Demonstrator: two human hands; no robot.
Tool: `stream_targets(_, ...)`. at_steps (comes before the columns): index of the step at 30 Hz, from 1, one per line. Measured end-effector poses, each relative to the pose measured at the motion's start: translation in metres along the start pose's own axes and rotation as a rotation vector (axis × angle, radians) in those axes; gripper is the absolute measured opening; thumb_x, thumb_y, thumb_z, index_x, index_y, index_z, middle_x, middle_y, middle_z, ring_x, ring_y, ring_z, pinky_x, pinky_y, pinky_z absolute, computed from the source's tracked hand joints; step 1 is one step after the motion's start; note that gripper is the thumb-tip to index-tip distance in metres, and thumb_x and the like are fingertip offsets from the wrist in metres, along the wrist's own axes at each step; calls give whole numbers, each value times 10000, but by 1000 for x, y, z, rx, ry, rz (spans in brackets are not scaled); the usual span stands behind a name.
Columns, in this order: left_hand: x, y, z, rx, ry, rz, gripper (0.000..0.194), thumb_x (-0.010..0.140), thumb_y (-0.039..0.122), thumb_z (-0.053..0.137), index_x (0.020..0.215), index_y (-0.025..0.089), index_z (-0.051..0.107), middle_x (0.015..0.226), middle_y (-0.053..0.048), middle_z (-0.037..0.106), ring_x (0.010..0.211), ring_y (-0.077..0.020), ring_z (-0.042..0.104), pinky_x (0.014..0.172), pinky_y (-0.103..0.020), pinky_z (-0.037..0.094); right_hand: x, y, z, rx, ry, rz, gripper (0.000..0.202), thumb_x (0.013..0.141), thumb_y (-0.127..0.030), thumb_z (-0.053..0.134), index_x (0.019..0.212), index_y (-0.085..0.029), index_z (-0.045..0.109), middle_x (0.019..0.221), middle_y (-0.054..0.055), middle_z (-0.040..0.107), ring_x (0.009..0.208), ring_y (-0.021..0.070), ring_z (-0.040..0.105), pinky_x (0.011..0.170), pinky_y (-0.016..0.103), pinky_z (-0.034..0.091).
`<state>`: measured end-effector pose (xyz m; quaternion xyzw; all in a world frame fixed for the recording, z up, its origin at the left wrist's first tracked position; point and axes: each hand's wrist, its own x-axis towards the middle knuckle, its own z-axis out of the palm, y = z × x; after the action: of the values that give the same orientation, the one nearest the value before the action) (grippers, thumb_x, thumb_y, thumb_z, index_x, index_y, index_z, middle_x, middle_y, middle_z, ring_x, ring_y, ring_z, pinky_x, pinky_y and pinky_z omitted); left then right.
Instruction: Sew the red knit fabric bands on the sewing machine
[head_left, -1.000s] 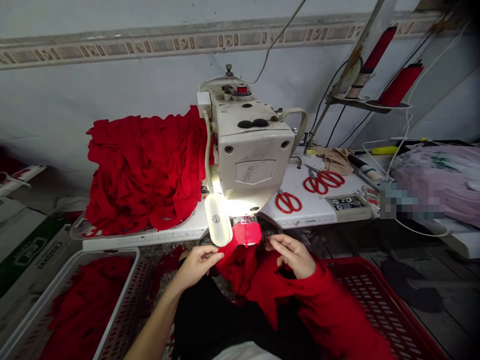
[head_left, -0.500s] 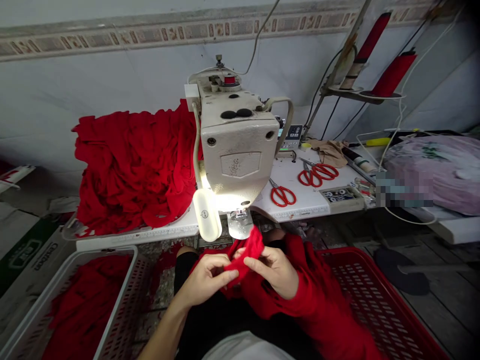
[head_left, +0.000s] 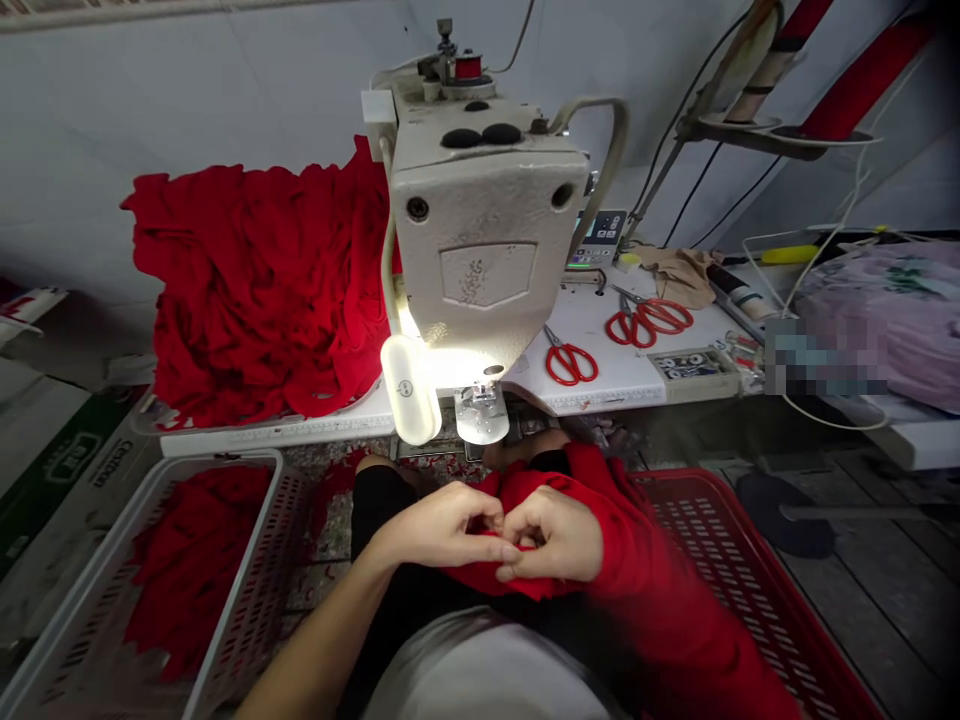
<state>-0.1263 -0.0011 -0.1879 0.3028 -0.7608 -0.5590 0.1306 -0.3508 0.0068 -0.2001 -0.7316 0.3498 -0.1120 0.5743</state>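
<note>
Both hands meet over the lap, below the lit needle area of a white sewing machine [head_left: 487, 220]. My left hand [head_left: 450, 525] pinches the edge of a red cloth [head_left: 536, 588], thumb and fingertips pressed together. Right beside it, my right hand [head_left: 555, 535] is closed on the same cloth, its fingertips touching those of my left hand. The cloth hangs under the hands, spreads over the lap and lies around the right forearm. The part between the fingertips is mostly hidden by the fingers.
A large red fabric pile [head_left: 262, 290] lies left of the machine. Red-handled scissors [head_left: 571, 363] and a small parts tray [head_left: 694, 372] sit on the right. Below stand a white basket [head_left: 247, 600] with red pieces and a red basket [head_left: 750, 580]. Thread cones [head_left: 862, 80] stand at upper right.
Both hands have drawn together, and the raised strip of red cloth between them has gone down beneath the fingers. The view has tilted downward, so the machine appears higher.
</note>
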Motion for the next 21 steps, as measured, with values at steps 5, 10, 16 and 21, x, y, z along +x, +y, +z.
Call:
stream_targets(5, -17, -10, -6, -258, 242, -129, 319, 946, 442, 662, 937, 125, 703, 726, -6, 613, 631, -111, 512, 584, -213, 408, -3, 7, -9, 285, 222, 96, 400, 844, -539, 748, 839, -141, 783, 622, 17, 657, 491, 125, 558, 469, 230, 444)
stream_targets(10, -22, -12, -2, -409, 247, -200, 320, 930, 447, 679, 961, 128, 692, 733, -10, 606, 608, -108, 501, 533, -196, 401, 3, 4, -6, 214, 337, -6, 356, 865, -483, 747, 808, -137, 804, 676, 51, 674, 565, 140, 558, 506, 251, 435)
stream_targets(16, -21, -15, -5, -294, 513, -138, 297, 909, 416, 719, 875, 121, 707, 697, -1, 592, 601, -99, 479, 550, -204, 366, 7, -9, -7, 189, 487, -46, 317, 878, -440, 740, 790, -139, 787, 659, 49, 656, 542, 139, 527, 485, 266, 387)
stream_targets(21, -25, -7, -18, -182, 615, -11, 316, 937, 373, 695, 1159, 160, 765, 713, -13, 643, 592, -118, 525, 555, -221, 405, 4, -25, -14, 165, 596, -66, 304, 903, -445, 720, 810, -163, 786, 674, 56, 689, 560, 162, 560, 499, 281, 429)
